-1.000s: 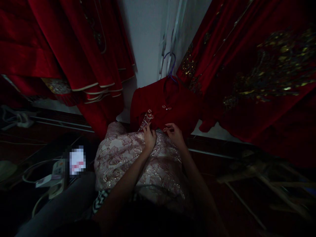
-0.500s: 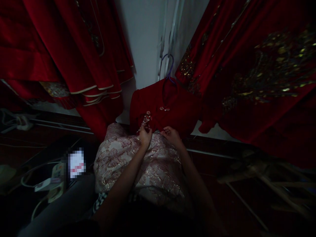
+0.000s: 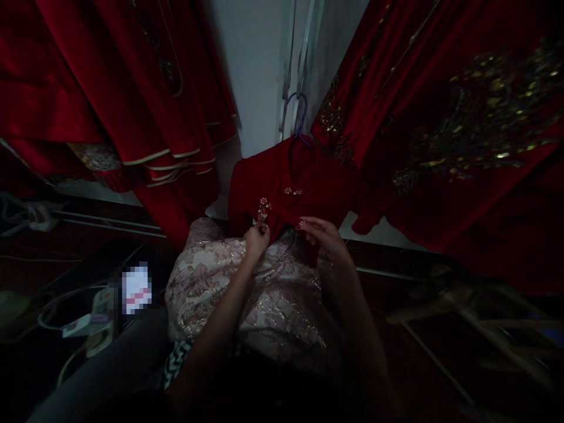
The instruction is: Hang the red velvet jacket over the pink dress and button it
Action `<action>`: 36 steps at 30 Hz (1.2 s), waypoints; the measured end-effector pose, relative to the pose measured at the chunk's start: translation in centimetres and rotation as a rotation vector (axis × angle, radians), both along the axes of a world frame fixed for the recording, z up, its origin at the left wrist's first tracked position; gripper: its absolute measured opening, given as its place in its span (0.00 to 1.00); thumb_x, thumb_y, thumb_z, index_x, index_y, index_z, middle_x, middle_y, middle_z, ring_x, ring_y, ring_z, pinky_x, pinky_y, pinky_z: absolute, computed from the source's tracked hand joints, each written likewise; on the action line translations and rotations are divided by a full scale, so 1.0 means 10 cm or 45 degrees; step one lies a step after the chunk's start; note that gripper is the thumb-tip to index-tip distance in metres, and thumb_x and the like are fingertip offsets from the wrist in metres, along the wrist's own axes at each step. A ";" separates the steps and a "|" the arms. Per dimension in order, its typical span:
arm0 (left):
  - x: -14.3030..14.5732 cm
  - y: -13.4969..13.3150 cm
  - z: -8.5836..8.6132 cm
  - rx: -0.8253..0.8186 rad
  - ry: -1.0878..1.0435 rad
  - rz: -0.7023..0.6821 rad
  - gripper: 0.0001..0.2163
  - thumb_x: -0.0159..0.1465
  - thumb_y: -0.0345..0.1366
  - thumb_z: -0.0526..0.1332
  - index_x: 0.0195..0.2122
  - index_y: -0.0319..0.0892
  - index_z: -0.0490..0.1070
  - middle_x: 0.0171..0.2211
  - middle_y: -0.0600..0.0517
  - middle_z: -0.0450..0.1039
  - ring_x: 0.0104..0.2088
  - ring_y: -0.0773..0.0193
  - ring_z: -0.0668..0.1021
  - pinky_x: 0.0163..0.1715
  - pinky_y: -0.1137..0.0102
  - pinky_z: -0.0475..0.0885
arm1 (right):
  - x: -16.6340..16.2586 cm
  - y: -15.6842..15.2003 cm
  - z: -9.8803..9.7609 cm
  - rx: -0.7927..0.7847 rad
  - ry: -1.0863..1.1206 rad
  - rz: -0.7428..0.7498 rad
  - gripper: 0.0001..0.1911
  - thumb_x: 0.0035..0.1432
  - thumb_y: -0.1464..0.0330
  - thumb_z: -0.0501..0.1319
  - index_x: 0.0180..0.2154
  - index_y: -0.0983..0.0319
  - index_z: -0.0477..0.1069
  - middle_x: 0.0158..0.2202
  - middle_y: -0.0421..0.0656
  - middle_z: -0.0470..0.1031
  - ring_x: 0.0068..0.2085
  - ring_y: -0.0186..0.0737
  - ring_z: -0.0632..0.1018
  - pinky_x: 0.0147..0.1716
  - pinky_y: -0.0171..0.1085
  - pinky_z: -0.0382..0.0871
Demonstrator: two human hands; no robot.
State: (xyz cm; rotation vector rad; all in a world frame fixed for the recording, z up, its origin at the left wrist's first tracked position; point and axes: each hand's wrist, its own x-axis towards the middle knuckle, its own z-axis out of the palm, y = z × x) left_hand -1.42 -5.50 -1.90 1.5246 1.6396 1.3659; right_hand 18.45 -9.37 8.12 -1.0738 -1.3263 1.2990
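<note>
1. The red jacket (image 3: 304, 182) hangs on a purple hanger (image 3: 299, 114) in front of the white wall (image 3: 259, 70).
2. Its bottom edge comes down to the far edge of the pink flowery cloth (image 3: 211, 276) on the person's lap.
3. The right hand (image 3: 324, 235) has its fingers closed on the jacket's bottom edge, and a bit of red cloth hangs under the hand.
4. The left hand (image 3: 258, 238) is curled up at the same edge, just under the shiny bead charm (image 3: 263, 208). It is too dark to tell if it grips anything.
5. More red clothes (image 3: 132, 88) hang on the left.
6. Red clothes with gold sewing (image 3: 462, 117) hang on the right.
7. A plug strip (image 3: 94, 311) lies on the floor near the cloth's left edge.
</note>
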 end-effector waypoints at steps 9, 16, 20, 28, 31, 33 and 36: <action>0.27 -0.21 -0.24 0.269 -0.138 0.263 0.14 0.56 0.37 0.63 0.43 0.42 0.67 0.35 0.51 0.73 0.35 0.63 0.76 0.38 0.70 0.69 | -0.55 0.00 -0.23 0.028 -0.030 0.106 0.17 0.50 0.61 0.65 0.41 0.63 0.73 0.29 0.41 0.75 0.24 0.31 0.73 0.18 0.29 0.64; 0.17 -0.08 -0.41 0.286 -0.144 0.283 0.08 0.62 0.38 0.59 0.39 0.42 0.68 0.34 0.50 0.74 0.33 0.63 0.75 0.37 0.69 0.69 | -0.92 0.18 -0.92 0.516 -0.307 -0.344 0.06 0.58 0.66 0.57 0.37 0.61 0.67 0.37 0.43 0.72 0.33 0.34 0.75 0.31 0.33 0.71; 0.18 -0.13 -0.42 0.389 -0.174 0.293 0.09 0.65 0.40 0.56 0.42 0.41 0.67 0.38 0.48 0.72 0.37 0.63 0.75 0.41 0.67 0.69 | -0.99 0.22 -1.23 0.643 -0.378 -0.504 0.07 0.62 0.65 0.54 0.36 0.61 0.66 0.39 0.45 0.69 0.36 0.34 0.73 0.33 0.33 0.71; 0.16 -0.12 -0.45 0.470 -0.098 0.272 0.11 0.65 0.37 0.55 0.48 0.42 0.66 0.44 0.45 0.68 0.45 0.60 0.72 0.48 0.64 0.68 | -0.97 0.18 -1.24 0.681 -0.381 -0.434 0.10 0.63 0.65 0.54 0.43 0.60 0.69 0.42 0.45 0.71 0.36 0.34 0.74 0.33 0.32 0.72; 0.15 -0.10 -0.48 0.454 -0.069 0.246 0.13 0.64 0.36 0.57 0.49 0.42 0.66 0.45 0.45 0.69 0.47 0.58 0.72 0.50 0.62 0.67 | -0.97 0.18 -1.24 0.715 -0.401 -0.443 0.10 0.63 0.66 0.54 0.42 0.59 0.71 0.42 0.45 0.71 0.40 0.35 0.75 0.37 0.34 0.72; 0.15 -0.08 -0.51 0.427 -0.036 0.235 0.14 0.63 0.35 0.57 0.50 0.42 0.65 0.46 0.45 0.69 0.48 0.58 0.72 0.52 0.61 0.66 | -0.96 0.19 -1.25 0.744 -0.422 -0.438 0.09 0.63 0.67 0.54 0.40 0.59 0.72 0.41 0.45 0.71 0.43 0.36 0.74 0.40 0.35 0.72; 0.14 -0.07 -0.54 0.390 -0.029 0.227 0.13 0.64 0.34 0.56 0.50 0.41 0.66 0.47 0.44 0.69 0.49 0.58 0.72 0.52 0.61 0.66 | -0.96 0.19 -1.25 0.755 -0.421 -0.419 0.09 0.62 0.69 0.54 0.38 0.60 0.72 0.40 0.45 0.71 0.43 0.36 0.74 0.40 0.35 0.72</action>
